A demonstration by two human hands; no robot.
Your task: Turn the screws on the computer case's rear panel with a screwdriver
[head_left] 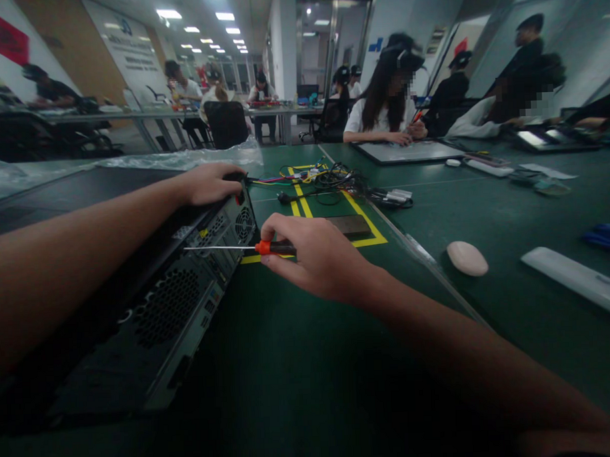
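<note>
A black desktop computer case [114,368] lies on the left of the green table, its rear panel with vents and ports facing right. My left hand [213,183] grips the far top edge of the case near its corner, fingers partly hidden. In my right hand [316,255] is a screwdriver [275,247] with an orange and black handle, held between thumb and fingers. Its long thin shaft points left, with the tip at the rear panel near the top edge; whether it touches a screw I cannot tell.
Beyond my hands lie a tangle of cables [338,177] and a dark flat block [352,227] within yellow tape [378,238]. To the right are a pale rounded object [467,258] and a white bar [577,279]. Across the table a person [391,105] works at a flat panel [412,151].
</note>
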